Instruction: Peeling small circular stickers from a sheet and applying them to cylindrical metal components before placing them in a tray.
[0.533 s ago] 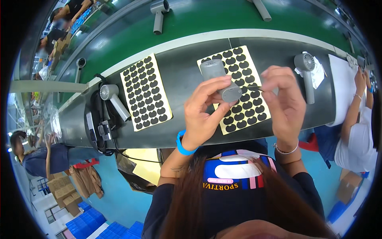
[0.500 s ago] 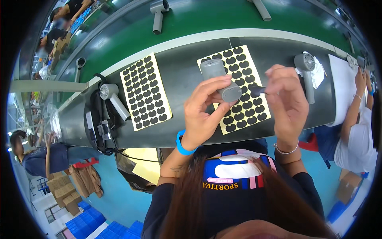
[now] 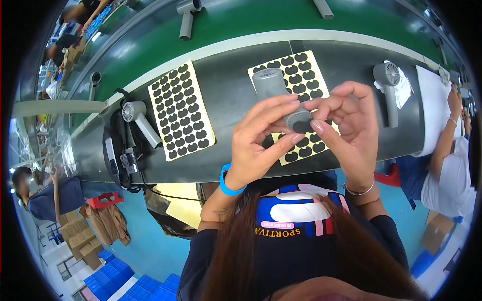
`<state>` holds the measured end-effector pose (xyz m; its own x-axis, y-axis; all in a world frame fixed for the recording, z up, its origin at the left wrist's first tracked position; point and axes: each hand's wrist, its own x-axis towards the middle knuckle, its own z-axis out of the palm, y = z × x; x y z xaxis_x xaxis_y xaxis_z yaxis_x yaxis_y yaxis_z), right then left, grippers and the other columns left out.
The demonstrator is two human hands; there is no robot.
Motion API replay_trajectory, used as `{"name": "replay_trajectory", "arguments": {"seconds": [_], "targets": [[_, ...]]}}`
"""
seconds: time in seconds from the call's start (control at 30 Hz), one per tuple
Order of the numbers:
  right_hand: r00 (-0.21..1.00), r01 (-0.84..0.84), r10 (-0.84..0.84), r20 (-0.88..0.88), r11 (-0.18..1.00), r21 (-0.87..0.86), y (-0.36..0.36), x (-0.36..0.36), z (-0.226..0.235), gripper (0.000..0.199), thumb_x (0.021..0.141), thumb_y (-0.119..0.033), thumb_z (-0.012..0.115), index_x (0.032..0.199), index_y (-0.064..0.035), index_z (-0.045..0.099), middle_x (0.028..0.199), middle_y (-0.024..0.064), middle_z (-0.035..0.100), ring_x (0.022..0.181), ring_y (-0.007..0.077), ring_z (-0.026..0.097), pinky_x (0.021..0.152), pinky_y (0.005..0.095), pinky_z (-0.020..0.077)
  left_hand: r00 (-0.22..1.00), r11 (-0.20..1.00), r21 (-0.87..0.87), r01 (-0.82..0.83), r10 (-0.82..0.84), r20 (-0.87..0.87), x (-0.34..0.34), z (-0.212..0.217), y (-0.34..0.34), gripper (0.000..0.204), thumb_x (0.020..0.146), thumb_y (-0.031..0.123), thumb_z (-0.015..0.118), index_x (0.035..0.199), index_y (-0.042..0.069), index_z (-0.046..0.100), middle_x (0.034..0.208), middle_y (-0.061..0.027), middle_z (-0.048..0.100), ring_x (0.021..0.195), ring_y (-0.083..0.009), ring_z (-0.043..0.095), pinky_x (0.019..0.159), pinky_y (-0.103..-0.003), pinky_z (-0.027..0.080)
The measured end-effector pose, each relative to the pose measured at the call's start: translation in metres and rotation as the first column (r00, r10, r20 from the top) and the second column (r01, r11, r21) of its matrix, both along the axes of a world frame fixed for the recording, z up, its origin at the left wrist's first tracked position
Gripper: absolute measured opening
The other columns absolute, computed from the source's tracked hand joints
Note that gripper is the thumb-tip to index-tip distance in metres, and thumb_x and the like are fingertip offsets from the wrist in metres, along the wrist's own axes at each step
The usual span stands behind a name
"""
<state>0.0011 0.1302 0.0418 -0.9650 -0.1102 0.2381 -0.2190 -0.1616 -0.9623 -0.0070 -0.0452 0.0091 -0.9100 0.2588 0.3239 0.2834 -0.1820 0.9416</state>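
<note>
My left hand (image 3: pixel 251 140) is closed around the handle of a grey handheld fan (image 3: pixel 269 83), its round slotted head away from me and the handle's end toward me. Over that end lies a small black sticker (image 3: pixel 302 126). The fingertips of my right hand (image 3: pixel 354 131) pinch together at the sticker's right edge, against the handle end. Under both hands is a pale yellow sheet (image 3: pixel 315 62) with rows of similar black stickers, partly hidden by the hands and the fan.
To the left lies another sticker sheet (image 3: pixel 187 106). Beside it are a grey fan (image 3: pixel 145 125) and a black strap with devices (image 3: pixel 118 155). Another fan (image 3: pixel 389 93) lies on white wrapping at right. Beyond the table's pale ledge, more fans (image 3: pixel 186 22) rest on a green surface. Co-workers are at both sides.
My right hand has moved left to the handle end, bringing the black sticker from beside the fan onto it. The left hand keeps its grip on the fan.
</note>
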Motion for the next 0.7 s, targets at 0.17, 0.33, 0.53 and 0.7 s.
{"name": "replay_trajectory", "arguments": {"seconds": [0.17, 0.33, 0.53, 0.7], "targets": [[0.998, 0.043, -0.042, 0.037, 0.998, -0.037, -0.0028, 0.0002, -0.0011, 0.046, 0.08, 0.01, 0.062, 0.116, -0.0043, 0.037, 0.087, 0.0097, 0.059, 0.102, 0.022, 0.06, 0.085, 0.0299, 0.0475, 0.998, 0.998, 0.051, 0.044, -0.046, 0.052, 0.0004, 0.0002, -0.0013, 0.046, 0.078, -0.009, 0.068, 0.122, -0.005, 0.057, 0.13, -0.017, 0.049, 0.094, -0.016, 0.061, 0.08, -0.028, 0.057], [0.997, 0.058, -0.056, 0.046, 0.997, -0.044, -0.0037, 0.0005, -0.0021, 0.044, 0.08, 0.01, 0.062, 0.113, -0.0048, 0.037, 0.086, 0.0095, 0.06, 0.102, 0.0225, 0.06, 0.084, 0.0293, 0.0476, 0.997, 0.996, 0.065, 0.061, -0.064, 0.051, -0.0004, -0.001, -0.0018, 0.046, 0.08, -0.007, 0.067, 0.124, -0.005, 0.055, 0.131, -0.0168, 0.048, 0.094, -0.0155, 0.061, 0.08, -0.027, 0.056], [0.997, 0.065, -0.062, 0.053, 0.997, -0.051, -0.0035, -0.0005, -0.0029, 0.043, 0.08, 0.011, 0.063, 0.11, -0.0055, 0.038, 0.085, 0.0092, 0.06, 0.103, 0.0228, 0.06, 0.083, 0.0286, 0.0475, 0.995, 0.994, 0.093, 0.051, -0.059, 0.082, 0.0, -0.002, 0.0006, 0.043, 0.082, -0.007, 0.066, 0.124, -0.005, 0.056, 0.131, -0.017, 0.048, 0.093, -0.015, 0.06, 0.079, -0.026, 0.055], [0.996, 0.073, -0.07, 0.055, 0.996, -0.056, -0.0043, -0.0014, -0.004, 0.042, 0.08, 0.01, 0.063, 0.109, -0.0055, 0.038, 0.085, 0.0092, 0.06, 0.102, 0.023, 0.061, 0.083, 0.0286, 0.0476, 0.996, 0.996, 0.082, 0.045, -0.051, 0.069, -0.0007, -0.0025, 0.0007, 0.042, 0.082, -0.007, 0.065, 0.123, -0.006, 0.056, 0.131, -0.0169, 0.048, 0.093, -0.0145, 0.06, 0.079, -0.025, 0.055]]}}
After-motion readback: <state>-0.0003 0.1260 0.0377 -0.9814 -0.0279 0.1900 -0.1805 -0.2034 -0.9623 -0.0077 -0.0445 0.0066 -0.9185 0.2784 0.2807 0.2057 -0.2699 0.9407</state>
